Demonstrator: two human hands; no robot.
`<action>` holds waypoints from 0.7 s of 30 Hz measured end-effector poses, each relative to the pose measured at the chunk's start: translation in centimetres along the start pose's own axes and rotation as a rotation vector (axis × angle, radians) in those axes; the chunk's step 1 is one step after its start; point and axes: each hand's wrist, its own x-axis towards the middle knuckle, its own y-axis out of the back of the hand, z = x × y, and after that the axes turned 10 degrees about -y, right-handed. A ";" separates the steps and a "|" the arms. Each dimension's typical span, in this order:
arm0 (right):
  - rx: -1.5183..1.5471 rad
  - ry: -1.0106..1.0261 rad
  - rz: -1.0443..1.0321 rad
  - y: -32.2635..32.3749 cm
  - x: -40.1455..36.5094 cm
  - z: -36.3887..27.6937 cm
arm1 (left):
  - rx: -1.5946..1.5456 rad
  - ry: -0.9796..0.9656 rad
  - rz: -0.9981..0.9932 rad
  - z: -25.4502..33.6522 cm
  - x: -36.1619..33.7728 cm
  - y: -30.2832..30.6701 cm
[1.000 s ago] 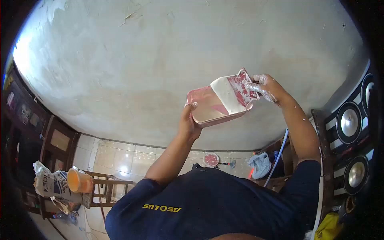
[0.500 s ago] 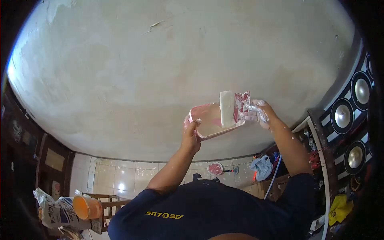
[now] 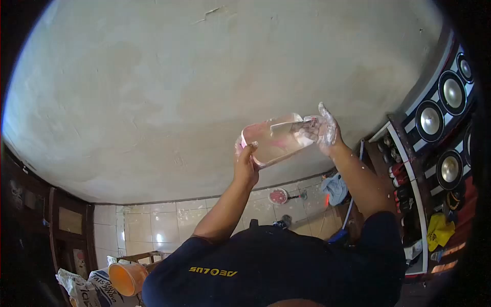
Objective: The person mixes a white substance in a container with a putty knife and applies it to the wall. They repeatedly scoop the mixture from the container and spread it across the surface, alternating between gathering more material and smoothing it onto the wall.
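A shallow rectangular tray (image 3: 276, 162) with whitish, pink-streaked insides is held up before the wall. My left hand (image 3: 246, 159) grips its left end, thumb over the rim. My right hand (image 3: 325, 130), smeared with white paste, is at the tray's right end, thumb raised. Its fingers hold a scraper (image 3: 286, 124), seen nearly edge-on over the tray, with white paste by the blade.
A patchy plastered wall (image 3: 204, 97) fills the view ahead. On the tiled floor lies a round container (image 3: 277, 196) with a tool beside it. An orange bucket (image 3: 128, 279) and sacks (image 3: 94, 289) stand lower left; shelves with shoes and speakers (image 3: 429, 121) are right.
The scraper has turned from showing its broad face to nearly edge-on over the tray. My right hand has rotated, its thumb now pointing up. The view has shifted slightly.
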 end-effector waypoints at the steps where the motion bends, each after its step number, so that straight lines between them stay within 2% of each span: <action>1: -0.037 -0.035 0.063 -0.3 -0.3 0.0 | 0.000 -0.014 0.007 0.0 -0.2 0.1; 2: -0.123 0.071 0.029 -0.1 -0.4 0.3 | 0.071 -0.047 0.030 -0.3 -0.3 -0.1; 3: -0.123 0.065 0.036 -0.2 -0.7 0.4 | 0.069 -0.039 0.033 -0.2 -0.3 -0.2; 5: -0.151 0.183 -0.141 -0.7 -1.5 0.3 | 0.048 -0.033 0.001 0.2 -0.4 -0.2; 7: -0.204 0.154 -0.124 -1.8 -2.7 -0.5 | 0.040 -0.065 -0.028 0.8 -0.5 -0.3; 9: -0.363 0.314 -0.152 -2.1 -3.1 -1.1 | 0.014 -0.021 -0.026 1.4 -0.4 -0.6; 10: -0.333 0.313 -0.157 -2.6 -3.7 -1.5 | -0.085 -0.033 -0.011 1.8 -0.4 -0.8; 17: -0.359 0.483 -0.173 -6.9 -7.3 -2.9 | -0.215 -0.046 -0.108 5.4 -0.1 -1.1; 19: -0.364 0.573 -0.174 -7.1 -7.2 -3.0 | -0.162 -0.100 -0.135 5.9 -0.4 -1.6; 21: -0.254 0.537 -0.161 -7.4 -8.0 -2.6 | -0.109 -0.151 -0.162 6.6 -0.8 -2.1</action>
